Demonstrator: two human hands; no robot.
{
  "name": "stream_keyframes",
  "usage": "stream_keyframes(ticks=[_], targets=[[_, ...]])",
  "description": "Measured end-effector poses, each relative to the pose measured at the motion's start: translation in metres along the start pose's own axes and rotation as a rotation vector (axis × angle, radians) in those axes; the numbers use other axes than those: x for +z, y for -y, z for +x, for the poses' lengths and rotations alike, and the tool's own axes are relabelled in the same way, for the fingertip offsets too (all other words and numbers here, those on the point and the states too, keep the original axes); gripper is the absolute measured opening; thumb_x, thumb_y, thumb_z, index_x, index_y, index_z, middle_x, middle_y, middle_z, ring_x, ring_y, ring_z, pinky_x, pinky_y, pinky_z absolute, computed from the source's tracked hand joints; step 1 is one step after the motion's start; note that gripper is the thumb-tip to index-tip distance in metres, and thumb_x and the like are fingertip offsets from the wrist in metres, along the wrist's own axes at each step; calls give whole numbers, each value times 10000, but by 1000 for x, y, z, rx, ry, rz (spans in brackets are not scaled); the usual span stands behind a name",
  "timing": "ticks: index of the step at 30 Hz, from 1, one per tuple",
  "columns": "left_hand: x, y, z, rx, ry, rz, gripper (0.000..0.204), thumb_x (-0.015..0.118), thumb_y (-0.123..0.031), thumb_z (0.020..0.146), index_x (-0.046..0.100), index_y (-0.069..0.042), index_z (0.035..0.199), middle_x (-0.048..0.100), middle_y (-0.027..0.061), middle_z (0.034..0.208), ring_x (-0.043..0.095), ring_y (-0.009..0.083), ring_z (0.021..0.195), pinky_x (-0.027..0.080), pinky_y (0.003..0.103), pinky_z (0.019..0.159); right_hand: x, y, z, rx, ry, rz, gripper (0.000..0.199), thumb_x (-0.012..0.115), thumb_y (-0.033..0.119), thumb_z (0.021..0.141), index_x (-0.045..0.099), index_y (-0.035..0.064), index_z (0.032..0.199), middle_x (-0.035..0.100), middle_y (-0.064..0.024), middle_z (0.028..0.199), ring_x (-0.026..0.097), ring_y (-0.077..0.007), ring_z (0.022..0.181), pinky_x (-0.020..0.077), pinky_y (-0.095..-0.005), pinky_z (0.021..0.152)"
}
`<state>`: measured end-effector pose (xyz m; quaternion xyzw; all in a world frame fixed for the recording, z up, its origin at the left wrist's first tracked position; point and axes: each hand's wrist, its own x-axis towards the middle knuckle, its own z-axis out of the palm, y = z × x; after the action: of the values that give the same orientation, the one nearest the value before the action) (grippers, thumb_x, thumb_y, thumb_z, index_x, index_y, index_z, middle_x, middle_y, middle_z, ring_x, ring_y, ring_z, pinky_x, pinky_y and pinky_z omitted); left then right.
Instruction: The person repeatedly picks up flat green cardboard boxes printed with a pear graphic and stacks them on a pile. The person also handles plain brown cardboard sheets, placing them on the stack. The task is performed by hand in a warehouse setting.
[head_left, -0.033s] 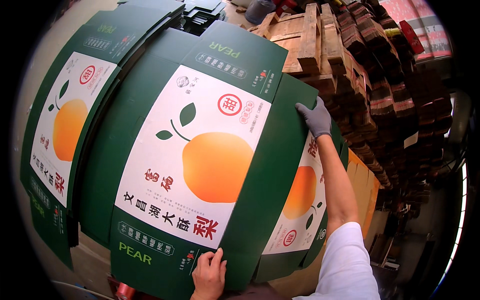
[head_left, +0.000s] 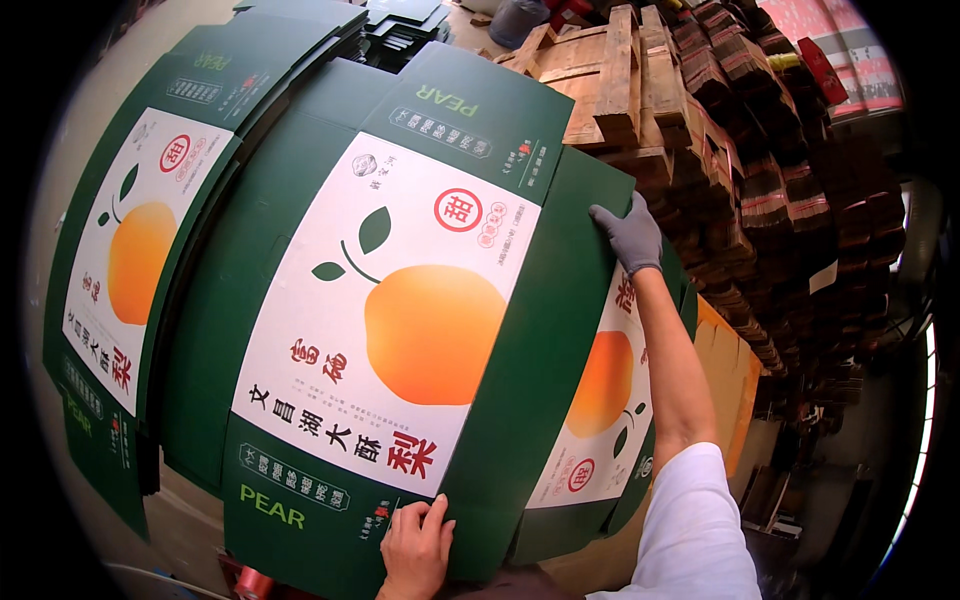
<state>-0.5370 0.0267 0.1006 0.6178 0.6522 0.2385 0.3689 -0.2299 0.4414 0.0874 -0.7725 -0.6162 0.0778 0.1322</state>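
Observation:
A large flat cardboard box blank [head_left: 330, 260], dark green with a white panel and a printed yellow-orange pear, lies before me. My left hand [head_left: 415, 548] is bare and rests on its near green flap, fingers slightly bent against the surface. At the right side, my right hand [head_left: 632, 236] wears a grey glove. Its thumb lies on top of the blank's edge and its other fingers are partly hidden at that edge. Below my right forearm, another white panel with a pear [head_left: 597, 385] shows on the right.
To the left is a stack of matching green blanks [head_left: 75, 240]. A wooden pallet [head_left: 585, 75] stands beyond, beside tall piles of folded cardboard [head_left: 770, 190] on the right. At the top is a bluish plastic jug [head_left: 518, 22]. A red roller-like part [head_left: 252, 583] shows at the lower left.

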Motion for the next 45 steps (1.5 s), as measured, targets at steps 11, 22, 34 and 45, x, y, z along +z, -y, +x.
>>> stream_keyframes(ticks=[11,22,34,45], targets=[[20,-11,204,679,11,377,501,653,-195,899,535,42,1325,523,162,1395,493,297,1292,425,410,1055,-7,12,-1,29,23,8,856,756,501,746,454,63,1416,676,-196,1188,650,-371,1082,492,-411,939],[17,-21,210,641,96,562,566,682,-261,881,534,47,1333,501,165,1427,460,284,1318,373,473,1096,15,51,-93,-676,-108,-131,536,649,360,898,590,8,1297,606,-184,1316,552,-321,1211,362,-450,1068],[-11,3,210,552,106,138,453,606,-189,937,525,-63,1364,501,139,1438,447,305,1351,329,465,1119,53,65,-114,-580,-26,-74,574,622,375,903,562,-37,1298,526,-246,1386,476,-379,1282,324,-504,1082],[-51,108,132,159,-8,500,596,609,-314,909,455,-83,1437,364,126,1553,270,307,1475,119,580,1184,70,110,-115,-641,72,-125,700,514,542,939,439,93,1470,366,-184,1549,273,-375,1460,113,-641,1161]])
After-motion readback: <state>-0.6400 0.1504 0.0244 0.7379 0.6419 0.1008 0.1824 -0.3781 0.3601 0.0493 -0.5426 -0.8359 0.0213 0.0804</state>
